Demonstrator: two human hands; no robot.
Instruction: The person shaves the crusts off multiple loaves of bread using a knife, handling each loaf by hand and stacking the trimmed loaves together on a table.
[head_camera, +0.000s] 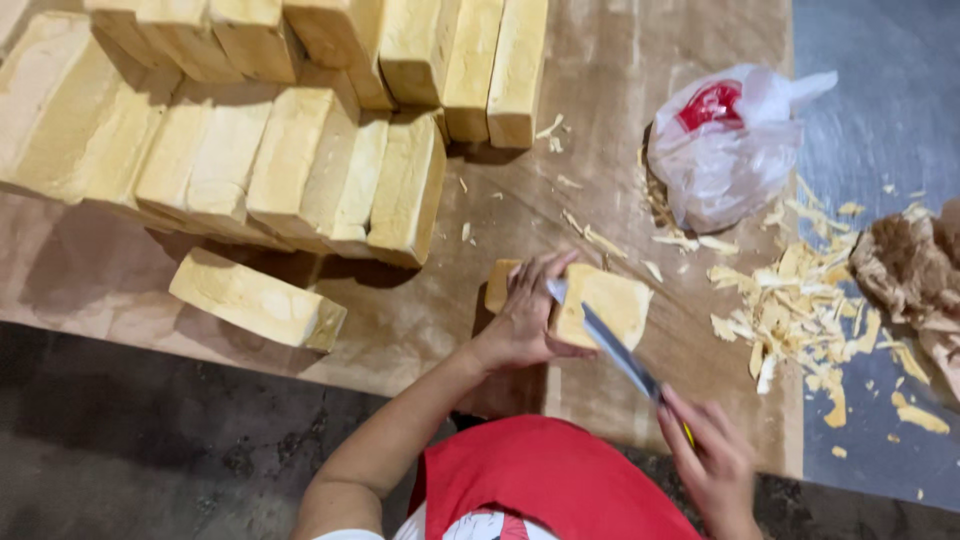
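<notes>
Head view first: my left hand (525, 320) is clamped over a pale yellow loaf-shaped block (600, 305), fingers spread across its top, pinning it to the wooden board (620, 90). I see my right hand (715, 465) closed around the handle of a knife (610, 345), whose blade slants up and left until its tip lies against the block, right beside my left fingers. Everything else I place from that held block. Just to its left, a single block (255, 300) lies apart on the board. Up and to the left, a stack of the same blocks (270, 130) is packed in rows. Above and to the right sits a crumpled white plastic bag with a red mark (725, 140). To the right, a heap of pale shavings (800, 300) spreads over the board's edge, and beyond it lies a brown crumbly lump (910, 265).
</notes>
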